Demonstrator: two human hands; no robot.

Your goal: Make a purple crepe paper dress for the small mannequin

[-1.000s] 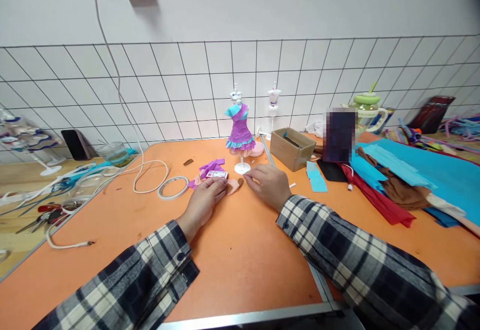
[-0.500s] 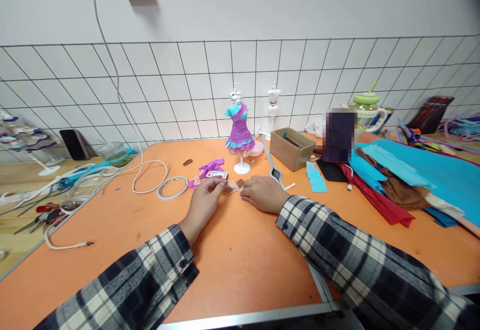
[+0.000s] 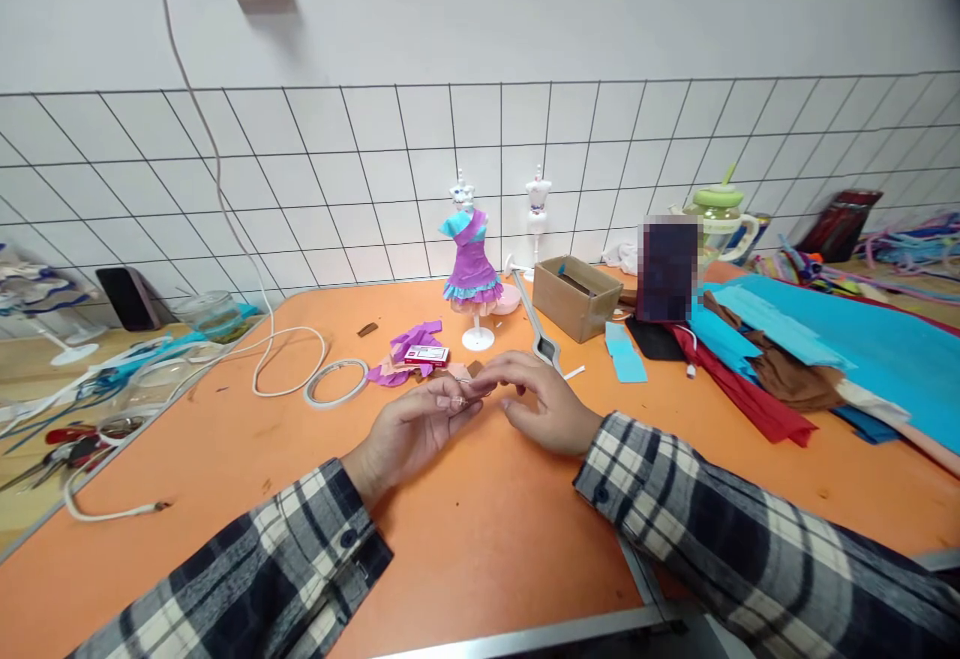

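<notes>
My left hand (image 3: pixel 420 424) is turned partly palm up, thumb and fingers pinched together on something small and thin that I cannot make out. Its fingertips meet those of my right hand (image 3: pixel 551 399), which is palm down with the fingers stretched forward and the thumb apart. Just beyond the fingers lie purple and peach fabric scraps (image 3: pixel 390 369), with a small red and white box (image 3: pixel 427 355) on them. A dress form in a purple and turquoise dress (image 3: pixel 474 254) stands behind my hands.
An open cardboard box (image 3: pixel 576 307) and grey metal tool (image 3: pixel 544 339) are beyond my right hand. A tape roll (image 3: pixel 336 382) and white cable (image 3: pixel 266 369) lie left. Fabric pieces (image 3: pixel 795 379) pile up at right, near a lidded jug (image 3: pixel 716 219). Scissors (image 3: pixel 56 459) are far left.
My left hand has rolled palm upward and come slightly nearer. My right hand has lifted off the table, and its fingers now reach over to the left fingertips. The view has shifted slightly.
</notes>
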